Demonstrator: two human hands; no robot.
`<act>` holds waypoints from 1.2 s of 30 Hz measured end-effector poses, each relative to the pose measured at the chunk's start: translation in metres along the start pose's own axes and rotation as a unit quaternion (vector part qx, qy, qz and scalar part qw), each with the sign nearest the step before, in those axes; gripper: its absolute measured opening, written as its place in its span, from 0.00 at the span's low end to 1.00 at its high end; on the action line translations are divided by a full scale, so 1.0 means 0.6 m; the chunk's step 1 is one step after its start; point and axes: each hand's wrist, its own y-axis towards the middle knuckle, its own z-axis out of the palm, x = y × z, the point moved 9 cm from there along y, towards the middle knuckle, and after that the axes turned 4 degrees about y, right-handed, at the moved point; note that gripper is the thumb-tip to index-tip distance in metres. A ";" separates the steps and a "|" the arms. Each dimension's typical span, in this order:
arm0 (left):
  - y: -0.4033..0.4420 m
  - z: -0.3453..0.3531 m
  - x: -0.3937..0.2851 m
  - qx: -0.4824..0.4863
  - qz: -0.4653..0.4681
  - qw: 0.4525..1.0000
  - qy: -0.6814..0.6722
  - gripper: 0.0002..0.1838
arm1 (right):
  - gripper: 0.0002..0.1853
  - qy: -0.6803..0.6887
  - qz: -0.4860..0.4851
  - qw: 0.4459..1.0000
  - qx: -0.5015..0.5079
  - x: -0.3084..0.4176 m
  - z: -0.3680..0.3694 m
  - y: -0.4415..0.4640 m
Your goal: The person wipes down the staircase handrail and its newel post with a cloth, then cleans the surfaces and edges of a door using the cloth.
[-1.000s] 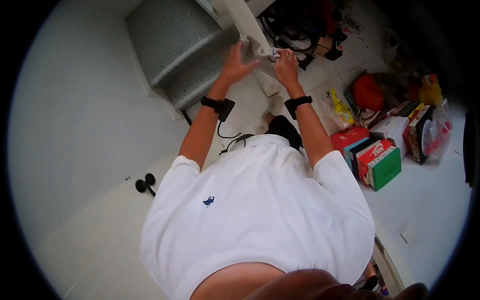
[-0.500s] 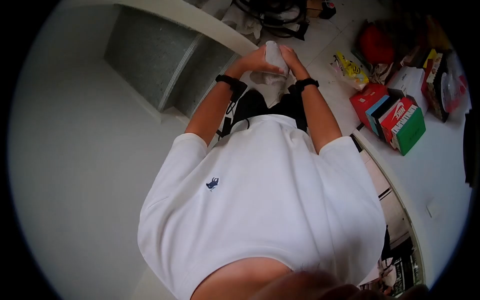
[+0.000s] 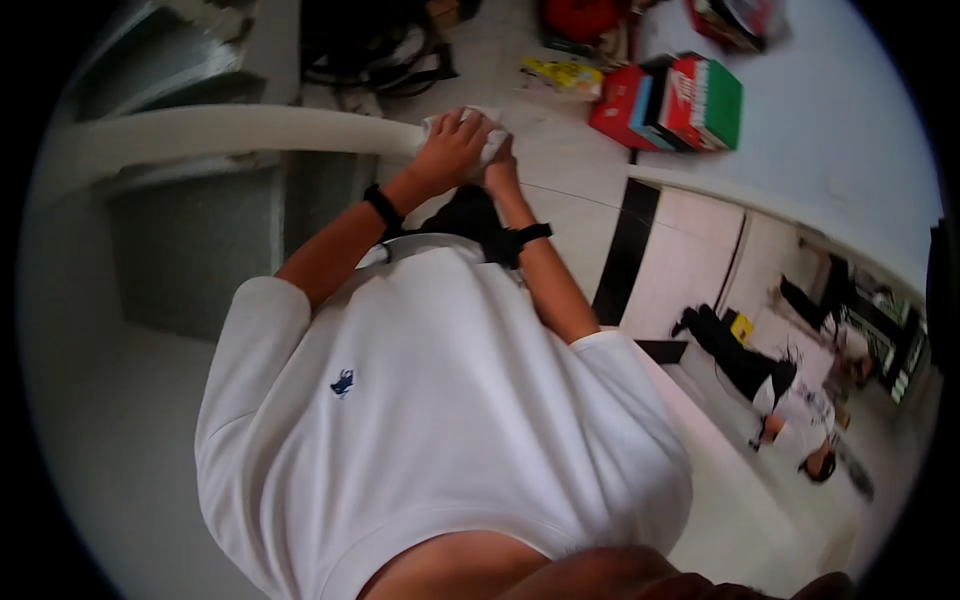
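Observation:
A white crumpled cloth (image 3: 492, 140) is bunched at the rounded end of a long pale ledge (image 3: 250, 128), which looks like the top of a low wall. My left hand (image 3: 452, 146) lies over the cloth from above with its fingers curled around it. Just to the right, my right hand (image 3: 501, 168) holds the cloth's other side, its fingers partly hidden behind the fabric. Dark bands circle both wrists.
Shoe boxes (image 3: 672, 105) in red, black and green stand at upper right, near a yellow packet (image 3: 562, 76). Black coiled cables (image 3: 385, 55) lie on the floor ahead. Grey panels (image 3: 195, 250) flank the ledge. A person (image 3: 765, 380) in dark trousers is at right, with another person beyond.
My view has swung right, bringing two people into sight. The cloth, hanging between both hands before, is now bunched against the ledge's end under my left hand.

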 end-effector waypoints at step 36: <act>-0.070 0.275 0.180 0.298 0.015 0.935 -0.193 0.38 | 0.67 -0.338 0.009 0.935 0.105 0.195 0.029 -0.029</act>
